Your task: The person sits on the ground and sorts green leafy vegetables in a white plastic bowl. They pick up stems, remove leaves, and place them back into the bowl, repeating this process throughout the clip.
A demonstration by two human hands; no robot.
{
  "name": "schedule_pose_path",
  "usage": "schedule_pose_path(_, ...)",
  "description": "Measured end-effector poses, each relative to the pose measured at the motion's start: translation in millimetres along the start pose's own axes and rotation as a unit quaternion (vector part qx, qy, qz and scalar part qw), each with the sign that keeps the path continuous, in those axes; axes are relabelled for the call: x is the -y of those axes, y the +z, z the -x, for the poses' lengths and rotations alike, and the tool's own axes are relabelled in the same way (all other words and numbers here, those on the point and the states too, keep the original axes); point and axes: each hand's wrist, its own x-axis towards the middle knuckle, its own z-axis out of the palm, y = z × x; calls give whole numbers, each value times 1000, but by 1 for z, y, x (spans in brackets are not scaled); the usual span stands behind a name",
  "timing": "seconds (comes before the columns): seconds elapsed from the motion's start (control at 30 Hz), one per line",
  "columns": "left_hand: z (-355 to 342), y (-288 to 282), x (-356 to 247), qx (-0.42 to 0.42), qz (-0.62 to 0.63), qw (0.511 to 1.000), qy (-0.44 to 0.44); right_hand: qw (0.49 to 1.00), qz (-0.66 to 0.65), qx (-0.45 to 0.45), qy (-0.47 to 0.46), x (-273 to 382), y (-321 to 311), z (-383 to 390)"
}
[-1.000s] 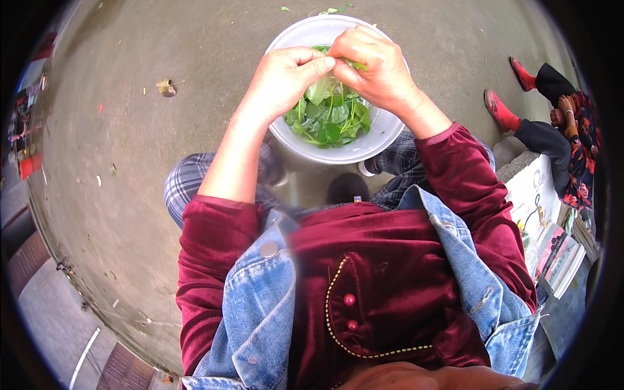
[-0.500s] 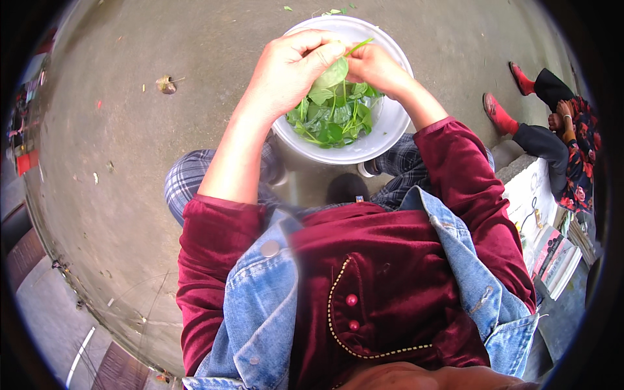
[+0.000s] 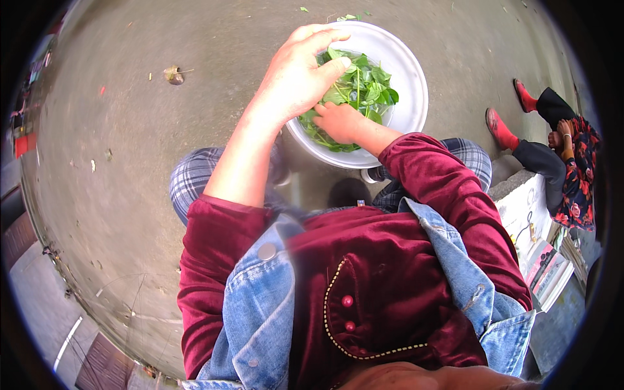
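Green leaves with stems [image 3: 364, 88] lie in a loose heap inside a white bowl [image 3: 408, 84], mostly toward its left and middle part, with the right inner wall bare. The left hand [image 3: 302, 70] is just at the left of this heap, over the left rim; its thumb reaches above the leaves, and its fingers extend toward the far rim. Thumb and forefinger stand apart, but the palm is turned away, so I cannot tell whether it holds some leaf. The right hand [image 3: 341, 123] is lower, inside the near part of the bowl, with leaves on its far side and also on its near left side. Its fingers are bent toward the heap; I cannot tell if they grasp a stem.

Under the bowl is the grey-brown ground [image 3: 130, 130], where small green scraps [image 3: 349, 17] lie just beyond the far rim and a dry brown leaf [image 3: 173, 75] lies at the left. On the near side are the plaid trousers [image 3: 201, 175] of the person. Far at the right, another person [image 3: 573, 175] sits, wearing red shoes [image 3: 500, 130].
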Motion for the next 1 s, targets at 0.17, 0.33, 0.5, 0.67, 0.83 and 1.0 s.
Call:
schedule_pose_path(0.17,0,-7,-2,-4,18,1000,16,972,25,214,92,-23,-4,2)
schedule_pose_path(0.33,2,-15,-9,-17,32,999,28,936,57,276,209,-65,-43,14)
schedule_pose_path(0.5,5,-21,-17,-26,54,994,94,984,52,125,119,-37,-40,14)
schedule_pose_path(0.67,3,-26,-17,-31,82,992,87,963,217,98,-126,-3,39,8)
schedule_pose_path(0.83,5,-36,-13,-47,107,991,58,989,76,99,-82,-10,53,-33)
schedule_pose_path(1.0,-1,-37,-9,-33,123,991,39,963,-107,229,-91,-43,7,-36)
